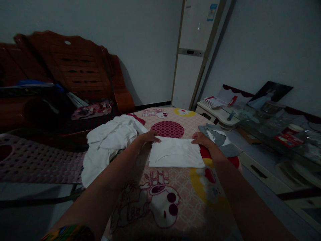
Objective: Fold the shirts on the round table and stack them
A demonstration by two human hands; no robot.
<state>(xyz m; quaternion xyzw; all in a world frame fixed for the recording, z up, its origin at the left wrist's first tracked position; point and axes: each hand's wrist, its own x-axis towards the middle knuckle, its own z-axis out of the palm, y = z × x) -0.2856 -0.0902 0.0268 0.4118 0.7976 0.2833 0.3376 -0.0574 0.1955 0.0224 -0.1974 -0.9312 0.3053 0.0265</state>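
Note:
A white T-shirt [177, 153], folded into a flat rectangle with a curved neckline-like edge, lies on the patterned tablecloth [160, 194] in front of me. My left hand [150, 136] pinches its far left corner between thumb and fingers. At the far right corner, my right hand [201, 139] has its fingers closed on the same cloth. Beyond my left forearm spreads a loose heap of white clothes [110, 137]. Just past my right hand lies a grey garment [222, 139] with a white part showing.
A wooden sofa [75, 67] stands at the left, near a pink woven chair [45, 159]. At the back is a tall white air conditioner [189, 50]. A low cabinet with a glass top [265, 124] on the right carries papers, a picture and other items.

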